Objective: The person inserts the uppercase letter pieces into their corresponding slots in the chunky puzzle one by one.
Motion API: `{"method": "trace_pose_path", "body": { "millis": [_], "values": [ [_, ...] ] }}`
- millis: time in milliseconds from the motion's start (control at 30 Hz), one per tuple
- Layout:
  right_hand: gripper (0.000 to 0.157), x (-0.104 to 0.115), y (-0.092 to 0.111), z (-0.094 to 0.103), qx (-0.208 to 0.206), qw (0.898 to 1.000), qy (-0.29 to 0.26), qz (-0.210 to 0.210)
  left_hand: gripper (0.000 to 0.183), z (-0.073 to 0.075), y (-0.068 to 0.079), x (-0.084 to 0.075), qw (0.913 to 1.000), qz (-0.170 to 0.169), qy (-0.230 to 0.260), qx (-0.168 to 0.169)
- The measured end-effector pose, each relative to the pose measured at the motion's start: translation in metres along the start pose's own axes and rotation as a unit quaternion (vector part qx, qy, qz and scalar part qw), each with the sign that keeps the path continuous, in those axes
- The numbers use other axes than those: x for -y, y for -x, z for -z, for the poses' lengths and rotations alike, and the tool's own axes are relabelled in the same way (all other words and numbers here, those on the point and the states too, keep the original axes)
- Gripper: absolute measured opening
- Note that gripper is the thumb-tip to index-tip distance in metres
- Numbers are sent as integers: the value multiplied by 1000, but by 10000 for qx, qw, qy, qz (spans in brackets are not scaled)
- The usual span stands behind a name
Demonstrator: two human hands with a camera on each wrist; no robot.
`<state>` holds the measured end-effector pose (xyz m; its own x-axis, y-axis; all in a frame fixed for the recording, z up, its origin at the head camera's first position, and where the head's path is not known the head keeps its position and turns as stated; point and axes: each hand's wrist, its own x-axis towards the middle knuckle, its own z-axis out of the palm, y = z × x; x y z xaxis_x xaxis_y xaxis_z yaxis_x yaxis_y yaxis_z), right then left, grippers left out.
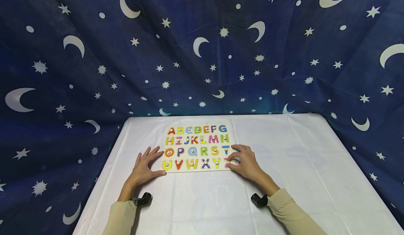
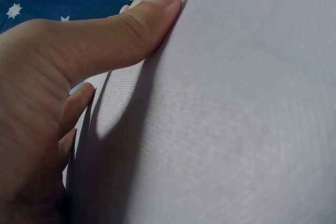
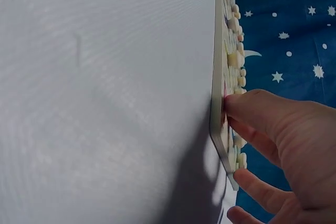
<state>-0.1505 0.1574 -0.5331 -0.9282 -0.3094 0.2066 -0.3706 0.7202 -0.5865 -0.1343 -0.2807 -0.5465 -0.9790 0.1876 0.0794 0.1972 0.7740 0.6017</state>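
A wooden alphabet puzzle board (image 1: 196, 171) lies flat on the white cloth, its colourful knobbed letters sitting in rows from A to Z. At its lower left corner, my left hand (image 1: 143, 168) has fingers spread, the thumb touching the corner and the fingertips along the left edge. My right hand (image 1: 247, 163) pinches the pink letter Z (image 1: 226, 165) between thumb and index finger at the lower right corner, partly covering it. The other right fingers extend by the board's right edge, near the blue T (image 1: 225, 149). In the right wrist view, thumb and finger meet low over the board's edge (image 3: 216, 77).
A white cloth (image 1: 202, 207) covers the table around the board. Behind hangs a dark blue curtain (image 1: 183, 14) with moons and stars. Black wrist cameras sit on the left wrist (image 1: 143, 199) and the right wrist (image 1: 259, 200).
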Motion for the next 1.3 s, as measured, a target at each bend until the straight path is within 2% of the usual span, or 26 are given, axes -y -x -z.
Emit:
{"method": "trace_pose_path", "body": {
  "millis": [400, 667, 1033, 1133, 1300],
  "values": [
    [13, -2, -2, 2, 12, 9997, -222, -101, 89, 0, 0, -1, 10000, 38, 17, -17],
    [13, -5, 4, -1, 30, 9996, -220, -196, 89, -4, 2, -1, 10000, 51, -10, -2],
    [14, -7, 5, 4, 99, 9986, -461, -238, 89, -3, 0, -3, 10000, -51, -18, 7],
    [26, -10, 4, 8, 209, 9972, -680, -242, 90, -4, 0, -2, 9999, -84, 53, 22],
    [65, -17, -2, 22, 355, 9913, -1256, -179, 99, -4, 1, 0, 9999, -90, 115, -20]
  ]
}}
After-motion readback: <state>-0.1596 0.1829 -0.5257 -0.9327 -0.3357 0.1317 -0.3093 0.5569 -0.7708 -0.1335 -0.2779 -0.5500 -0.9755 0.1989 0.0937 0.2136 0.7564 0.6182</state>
